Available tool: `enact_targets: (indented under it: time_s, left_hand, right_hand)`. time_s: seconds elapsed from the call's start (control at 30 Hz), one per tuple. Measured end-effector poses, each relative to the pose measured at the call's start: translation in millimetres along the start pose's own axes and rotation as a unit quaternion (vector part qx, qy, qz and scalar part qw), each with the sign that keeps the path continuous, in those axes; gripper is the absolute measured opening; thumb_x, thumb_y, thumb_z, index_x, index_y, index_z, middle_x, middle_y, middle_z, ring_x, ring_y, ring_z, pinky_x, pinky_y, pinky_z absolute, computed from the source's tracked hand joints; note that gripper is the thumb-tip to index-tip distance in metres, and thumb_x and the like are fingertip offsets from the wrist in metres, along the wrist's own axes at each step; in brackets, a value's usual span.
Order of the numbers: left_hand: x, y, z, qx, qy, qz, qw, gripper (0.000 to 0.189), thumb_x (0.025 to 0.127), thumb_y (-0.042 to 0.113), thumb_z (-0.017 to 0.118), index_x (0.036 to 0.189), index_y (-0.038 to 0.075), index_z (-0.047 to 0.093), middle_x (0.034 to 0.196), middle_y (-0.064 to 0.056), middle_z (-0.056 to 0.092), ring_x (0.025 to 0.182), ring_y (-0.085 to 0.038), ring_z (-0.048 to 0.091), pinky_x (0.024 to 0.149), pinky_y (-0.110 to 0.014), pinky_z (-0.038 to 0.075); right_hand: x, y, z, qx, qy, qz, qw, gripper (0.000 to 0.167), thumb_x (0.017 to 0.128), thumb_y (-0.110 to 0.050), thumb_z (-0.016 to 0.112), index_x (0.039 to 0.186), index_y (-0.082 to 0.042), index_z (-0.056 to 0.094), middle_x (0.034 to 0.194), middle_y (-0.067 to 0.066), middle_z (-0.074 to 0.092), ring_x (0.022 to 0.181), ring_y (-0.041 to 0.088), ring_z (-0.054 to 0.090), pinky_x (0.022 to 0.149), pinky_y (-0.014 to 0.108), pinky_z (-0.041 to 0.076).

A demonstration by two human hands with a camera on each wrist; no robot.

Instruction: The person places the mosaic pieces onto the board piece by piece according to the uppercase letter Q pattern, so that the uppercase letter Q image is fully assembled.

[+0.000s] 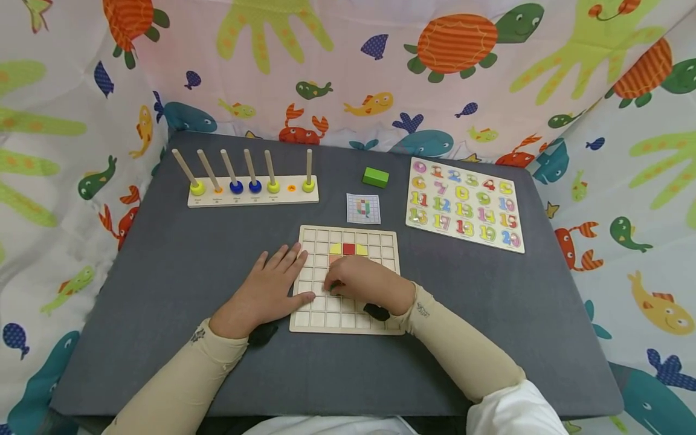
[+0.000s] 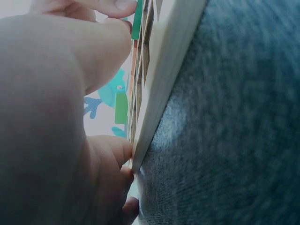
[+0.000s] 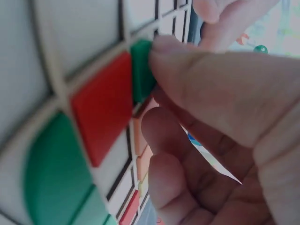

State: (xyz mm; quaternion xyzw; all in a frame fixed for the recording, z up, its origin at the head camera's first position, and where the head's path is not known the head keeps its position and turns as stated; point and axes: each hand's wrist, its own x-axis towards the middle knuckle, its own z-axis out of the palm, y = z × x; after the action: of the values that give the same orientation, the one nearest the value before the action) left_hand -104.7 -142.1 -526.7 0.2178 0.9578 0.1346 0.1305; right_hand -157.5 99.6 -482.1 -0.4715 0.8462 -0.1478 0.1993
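Note:
A wooden grid board [image 1: 312,319] lies on the dark table, with yellow and red tiles [image 1: 348,249] in its upper squares. My left hand [image 1: 269,289] rests along the board's left edge, its fingers spread and thumb over the near-left squares. Bent over the middle of the board, my right hand [image 1: 367,279] pinches a small green tile [image 3: 141,70] between thumb and finger, right at a square. Beside that square in the right wrist view sit a red tile [image 3: 103,108] and a green tile with a rounded corner [image 3: 56,168]. From above, the right hand hides part of the pattern.
Just beyond the board lies a small pattern card [image 1: 363,209], with a green block [image 1: 375,177] behind it. A number puzzle board [image 1: 464,204] is at the back right. A peg stand [image 1: 252,199] with coloured rings stands at the back left. Printed curtains surround the table [image 1: 462,362].

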Motion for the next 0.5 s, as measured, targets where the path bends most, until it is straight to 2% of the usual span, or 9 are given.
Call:
enact_targets:
  time_s: [0.2,0.33,0.5]
  left_hand:
    - [0.7,0.0,-0.2,0.003,-0.003,-0.003,1.0000,0.096,0.103,0.071,0.051,0.172,0.012,0.020,0.178,-0.010,0.012,0.163,-0.035,0.012,0.126,-0.065,0.010]
    - [-1.0,2.0,-4.1,0.002,-0.001,-0.003,1.0000,0.096,0.103,0.068,0.055,0.172,0.010,0.021,0.178,-0.011,0.013,0.162,-0.036,0.014,0.126,-0.065,0.011]
    - [-3.1,4.9,-8.3,-0.002,0.003,0.000,1.0000,0.095,0.103,0.066,0.058,0.171,0.008,0.024,0.177,-0.013,0.016,0.162,-0.038,0.016,0.126,-0.066,0.011]
  right_hand:
    - [-9.6,-2,7,-0.034,0.033,-0.015,0.9988,0.013,0.095,-0.010,0.084,0.108,-0.012,0.085,0.102,-0.002,0.078,0.095,0.010,0.071,0.089,0.025,0.057]
    - [-13.4,-4,10,-0.062,0.054,-0.023,0.9963,0.013,0.095,-0.011,0.083,0.108,-0.011,0.085,0.105,0.000,0.077,0.097,0.014,0.071,0.091,0.028,0.057]
    - [-31.0,-4,2,-0.061,0.092,-0.010,0.9939,0.017,0.096,-0.017,0.084,0.111,-0.011,0.084,0.109,0.000,0.076,0.100,0.014,0.070,0.092,0.030,0.057]
